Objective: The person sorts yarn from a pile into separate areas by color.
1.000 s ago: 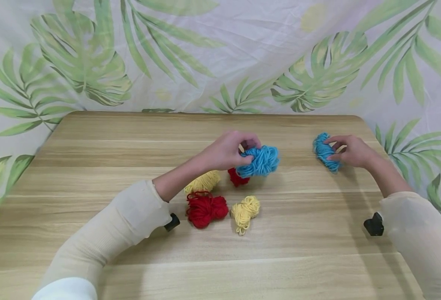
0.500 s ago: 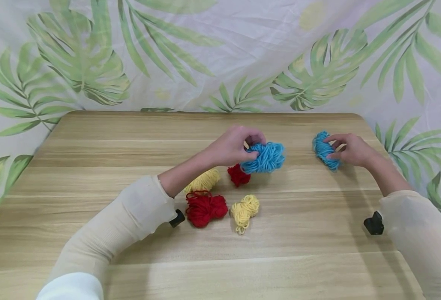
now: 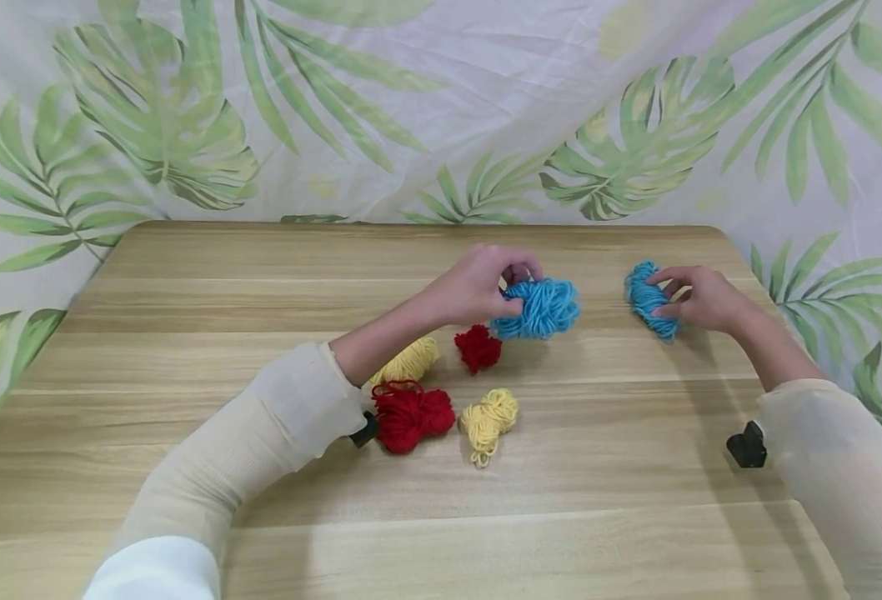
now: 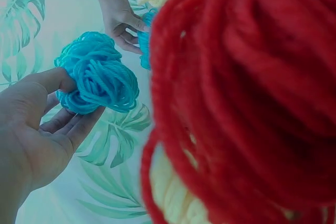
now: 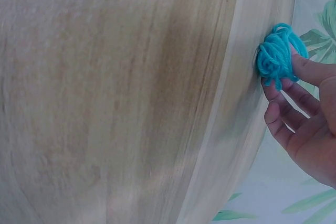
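Observation:
My left hand [image 3: 478, 283] grips a bundle of blue yarn [image 3: 542, 308] between thumb and fingers, past the red and yellow bundles. The same blue bundle [image 4: 100, 77] shows loosely looped in the left wrist view. Toward the back right, my right hand [image 3: 704, 300] pinches a second blue yarn bundle [image 3: 648, 300], which stands slanted. In the right wrist view the thumb lies on one side of this bundle [image 5: 275, 56] and fingers on the other. A gap of bare wood separates the two blue bundles.
Below the left forearm lie a large red yarn bundle [image 3: 413, 417] and a yellow one [image 3: 408, 361], partly covered by the arm. A small red bundle [image 3: 477, 348] and another yellow bundle [image 3: 490, 423] lie nearby on the wooden table [image 3: 598, 517]. A leaf-patterned cloth [image 3: 486, 100] hangs behind.
My left hand has moved right and slightly away with its blue yarn bundle, uncovering more of the small red bundle. The right hand has stayed nearly still.

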`<state>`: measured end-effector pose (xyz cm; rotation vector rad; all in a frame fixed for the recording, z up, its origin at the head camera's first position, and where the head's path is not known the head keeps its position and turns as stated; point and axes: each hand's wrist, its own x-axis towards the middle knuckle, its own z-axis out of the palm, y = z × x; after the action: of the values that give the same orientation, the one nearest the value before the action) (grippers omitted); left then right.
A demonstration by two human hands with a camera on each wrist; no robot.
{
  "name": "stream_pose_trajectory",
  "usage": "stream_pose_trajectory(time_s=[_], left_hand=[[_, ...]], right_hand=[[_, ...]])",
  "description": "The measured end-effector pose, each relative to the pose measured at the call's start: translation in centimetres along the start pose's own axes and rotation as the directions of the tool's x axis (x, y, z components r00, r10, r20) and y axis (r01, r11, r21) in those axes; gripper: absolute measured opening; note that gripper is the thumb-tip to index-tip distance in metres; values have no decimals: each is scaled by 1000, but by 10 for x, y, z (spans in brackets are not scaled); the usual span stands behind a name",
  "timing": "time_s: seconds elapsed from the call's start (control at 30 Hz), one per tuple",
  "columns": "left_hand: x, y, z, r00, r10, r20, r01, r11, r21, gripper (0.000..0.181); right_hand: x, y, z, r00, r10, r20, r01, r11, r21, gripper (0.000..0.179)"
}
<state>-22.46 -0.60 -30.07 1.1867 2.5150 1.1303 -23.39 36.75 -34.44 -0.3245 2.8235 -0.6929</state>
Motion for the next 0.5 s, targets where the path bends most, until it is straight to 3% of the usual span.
stream_pose_trajectory(time_s=[0.5], left_hand=[[13,-1,7,1000,-14,7,14,1000,-5,20]], right_hand=[[-1,-2,0,1000,20,6,-20,1000,12,45]])
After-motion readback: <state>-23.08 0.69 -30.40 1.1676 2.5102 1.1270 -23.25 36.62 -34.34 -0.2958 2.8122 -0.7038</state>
